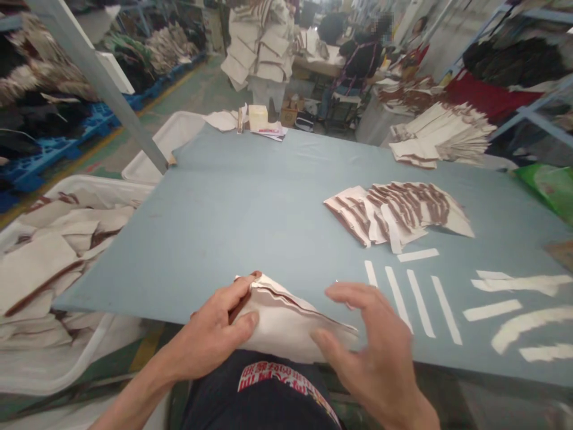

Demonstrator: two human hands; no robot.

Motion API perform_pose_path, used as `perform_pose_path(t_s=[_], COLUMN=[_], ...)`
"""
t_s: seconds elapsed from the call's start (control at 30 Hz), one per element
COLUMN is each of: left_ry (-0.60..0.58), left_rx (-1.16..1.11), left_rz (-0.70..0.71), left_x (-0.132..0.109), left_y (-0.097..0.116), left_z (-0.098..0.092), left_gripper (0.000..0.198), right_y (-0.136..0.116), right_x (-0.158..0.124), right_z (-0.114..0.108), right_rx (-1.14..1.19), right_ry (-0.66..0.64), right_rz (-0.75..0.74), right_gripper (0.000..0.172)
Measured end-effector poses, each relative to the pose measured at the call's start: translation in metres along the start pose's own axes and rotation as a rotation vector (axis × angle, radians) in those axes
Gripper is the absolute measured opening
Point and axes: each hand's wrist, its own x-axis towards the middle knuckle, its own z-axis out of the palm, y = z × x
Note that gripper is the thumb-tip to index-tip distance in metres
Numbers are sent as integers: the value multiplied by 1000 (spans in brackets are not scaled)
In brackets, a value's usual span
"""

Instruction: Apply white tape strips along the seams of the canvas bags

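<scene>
At the table's front edge I have a cream fabric piece (pixel 286 325) with a folded, layered upper edge and some brown lining showing. My left hand (pixel 224 316) grips its left end, thumb in front and fingers behind. Close to the right end, my right hand (pixel 371 340) is spread, thumb and fingers apart, slightly blurred; it holds nothing that I can see. Right of that hand lie several narrow white strips (pixel 421 303) in a loose row. Beyond them rests a fanned stack of cream and brown fabric pieces (pixel 403 206), with a white strip on top.
The blue-grey table (pixel 250 197) spans the view. White bins (pixel 85 364) of fabric pieces stand at left, beside a metal post (pixel 107 89). More strips (pixel 528 322) and a green bag (pixel 546 188) lie at right. A seated person (pixel 358 60) is in the background.
</scene>
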Motion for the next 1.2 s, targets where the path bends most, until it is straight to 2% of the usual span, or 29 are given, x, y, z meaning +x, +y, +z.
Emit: perform_pose_path(t_s=[0.03, 0.1, 0.13, 0.17, 0.27, 0.37, 0.57, 0.7, 0.8, 1.0, 1.1, 1.2], left_ry=[-59, -167, -171, -159, -64, -35, -141, -141, -143, -199, -223, -219], left_rx=[-53, -83, -47, 13, 190, 194, 59, 32, 30, -5, -36, -41], left_rz=[-21, -8, 5, 20, 60, 55, 57, 141, 188, 236, 263, 286], left_x=[-3, -7, -9, -10, -10, -7, -5, -3, 0, 3, 4, 5], left_y=[6, 17, 21, 25, 35, 42, 52, 57, 63, 67, 65, 63], left_z=[0, 0, 1, 2, 6, 10, 24, 34, 40, 46, 49, 51], left_gripper=[39, 32, 26, 20, 18, 31, 33, 30, 30, 36, 38, 37], right_y=[3, 9, 11, 14, 17, 14, 8, 6, 4, 15, 23, 24], right_x=[6, 15, 16, 16, 10, 6, 12, 22, 30, 32, 27, 24], right_z=[1, 9, 14, 18, 23, 18, -2, -13, -15, -12, -8, -5], right_rx=[-85, -113, -103, -96, -89, -21, 195, 463, 582, 823, 961, 996], right_ry=[-27, -171, -234, -267, -280, -343, -420, -438, -516, -636, -687, -665], right_rz=[-76, -191, -232, -264, -276, -220, 40, 177, 280, 386, 446, 458], right_gripper=[32, 18, 9, 7, 14, 12, 9, 21, 28, 59, 63, 61])
